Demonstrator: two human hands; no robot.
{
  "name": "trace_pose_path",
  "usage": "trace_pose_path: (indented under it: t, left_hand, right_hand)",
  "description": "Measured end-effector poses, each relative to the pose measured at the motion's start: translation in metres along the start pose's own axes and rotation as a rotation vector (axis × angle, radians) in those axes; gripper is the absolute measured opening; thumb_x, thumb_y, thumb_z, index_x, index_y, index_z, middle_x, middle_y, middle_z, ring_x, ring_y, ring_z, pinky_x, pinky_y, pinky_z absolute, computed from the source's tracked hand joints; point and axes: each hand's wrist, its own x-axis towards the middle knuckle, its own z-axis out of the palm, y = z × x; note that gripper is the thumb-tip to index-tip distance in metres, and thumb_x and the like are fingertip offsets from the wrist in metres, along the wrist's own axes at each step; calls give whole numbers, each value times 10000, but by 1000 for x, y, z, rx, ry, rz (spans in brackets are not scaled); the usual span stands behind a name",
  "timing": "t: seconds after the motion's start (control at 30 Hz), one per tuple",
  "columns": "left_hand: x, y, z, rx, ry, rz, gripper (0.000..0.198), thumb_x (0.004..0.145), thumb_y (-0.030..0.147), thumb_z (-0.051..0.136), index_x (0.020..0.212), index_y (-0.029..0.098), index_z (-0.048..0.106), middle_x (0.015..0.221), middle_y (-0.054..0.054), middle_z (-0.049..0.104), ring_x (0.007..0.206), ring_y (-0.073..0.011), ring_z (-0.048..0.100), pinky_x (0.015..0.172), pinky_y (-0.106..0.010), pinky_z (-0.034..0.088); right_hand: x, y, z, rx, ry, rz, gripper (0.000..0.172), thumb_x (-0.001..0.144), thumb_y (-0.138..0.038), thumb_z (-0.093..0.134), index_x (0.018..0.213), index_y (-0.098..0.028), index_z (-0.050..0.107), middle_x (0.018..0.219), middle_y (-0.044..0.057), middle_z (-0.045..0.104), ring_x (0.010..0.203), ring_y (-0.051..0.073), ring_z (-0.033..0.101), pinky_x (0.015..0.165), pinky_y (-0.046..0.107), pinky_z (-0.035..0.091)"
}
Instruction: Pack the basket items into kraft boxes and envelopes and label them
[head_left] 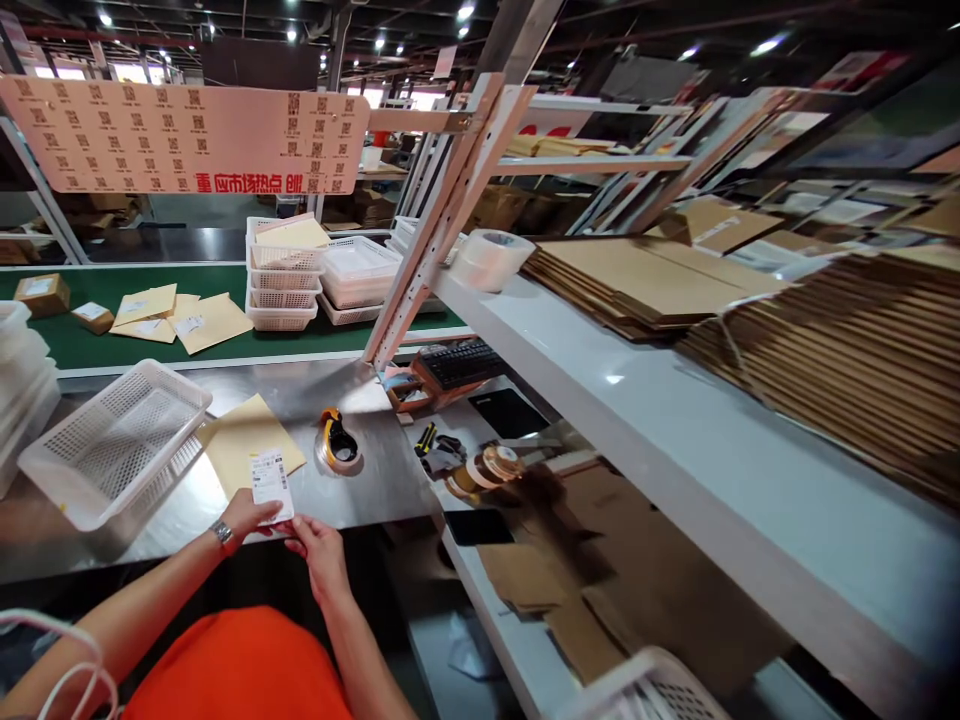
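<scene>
A white printed shipping label (pixel 271 484) is held at its lower end by both hands, above the near edge of a metal table (pixel 390 480). My left hand (pixel 247 514), with a watch at the wrist, is closed on it, thumb on top. My right hand (pixel 319 548) pinches its lower right corner. Behind the label lies a tan padded envelope (pixel 251 440), partly covered by it. To the right stands a tape dispenser (pixel 340 442) with a yellow-orange handle. Left of the envelope is a white perforated basket (pixel 120 440).
A green conveyor belt (pixel 214 355) beyond the table carries envelopes (pixel 210 322), small boxes (pixel 41 295) and stacked baskets (pixel 283 300). On the right, a white shelf (pixel 600 370) holds flat cardboard (pixel 660 275) and tape rolls (pixel 491 260). A keyboard (pixel 461 363) sits below the shelf.
</scene>
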Motion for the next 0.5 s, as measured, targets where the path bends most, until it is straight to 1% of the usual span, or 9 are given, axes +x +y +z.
trace_pose_path:
  t: [0.1, 0.17, 0.23, 0.27, 0.3, 0.37, 0.4, 0.43, 0.5]
  left_hand:
    - [3, -4, -1, 69, -47, -14, 589, 608, 576, 965, 946, 136, 767, 853, -111, 811, 779, -292, 800, 724, -404, 634]
    - [4, -5, -1, 193, 35, 45, 644, 624, 568, 958, 1062, 137, 768, 1021, -154, 821, 917, -334, 812, 822, -460, 656]
    - [2, -6, 0, 324, 162, 217, 712, 628, 528, 970, 1201, 158, 765, 1260, -197, 790, 1168, -380, 777, 1006, -517, 640]
    - [0, -5, 1, 373, 181, 319, 687, 652, 515, 963, 1220, 178, 773, 1333, -200, 771, 1265, -383, 741, 1095, -521, 608]
    - [-2, -5, 2, 409, 144, 405, 596, 703, 517, 937, 1187, 199, 797, 1348, -189, 775, 1312, -374, 720, 1158, -503, 574]
    - [-6, -4, 5, 459, -29, 483, 351, 835, 539, 833, 1011, 236, 845, 1213, -147, 833, 1243, -343, 750, 1170, -444, 555]
    - [-8, -4, 7, 476, -101, 476, 306, 877, 546, 784, 914, 249, 849, 1106, -122, 854, 1155, -327, 773, 1131, -417, 565]
    - [-9, -4, 10, 480, -135, 450, 311, 890, 550, 759, 831, 255, 840, 995, -97, 856, 1064, -311, 783, 1075, -395, 576]
    - [-8, -4, 15, 402, -106, 330, 336, 832, 556, 796, 713, 242, 792, 799, -59, 803, 925, -286, 764, 955, -369, 582]
  right_hand:
    - [3, 0, 0, -38, 6, -15, 628, 577, -724, 1021, 843, -170, 890, 759, 90, 836, 796, 266, 812, 692, 339, 615]
    - [5, 1, 0, -54, 46, -18, 603, 560, -715, 1020, 799, -179, 881, 749, 84, 829, 786, 259, 798, 690, 342, 620]
    - [6, 0, -1, -74, 90, -25, 599, 552, -721, 1008, 771, -180, 876, 749, 87, 826, 787, 249, 783, 689, 337, 621]
    - [6, 0, -1, -89, 102, -34, 599, 556, -733, 997, 757, -182, 872, 744, 88, 823, 784, 246, 775, 686, 336, 619]
    - [6, -1, -2, -106, 104, -45, 597, 564, -745, 985, 742, -187, 868, 734, 85, 818, 777, 245, 766, 682, 337, 616]
    - [5, -1, -4, -135, 93, -68, 582, 576, -755, 971, 703, -200, 854, 710, 74, 807, 758, 245, 749, 673, 340, 608]
    - [4, -1, -5, -146, 86, -78, 570, 581, -750, 971, 687, -203, 848, 701, 70, 802, 749, 244, 742, 668, 338, 602]
    - [3, 0, -7, -152, 79, -88, 558, 585, -738, 976, 673, -203, 845, 693, 70, 798, 739, 245, 739, 661, 337, 596]
    - [1, 1, -12, -146, 72, -109, 540, 592, -707, 989, 667, -192, 847, 688, 87, 800, 719, 255, 742, 648, 346, 593]
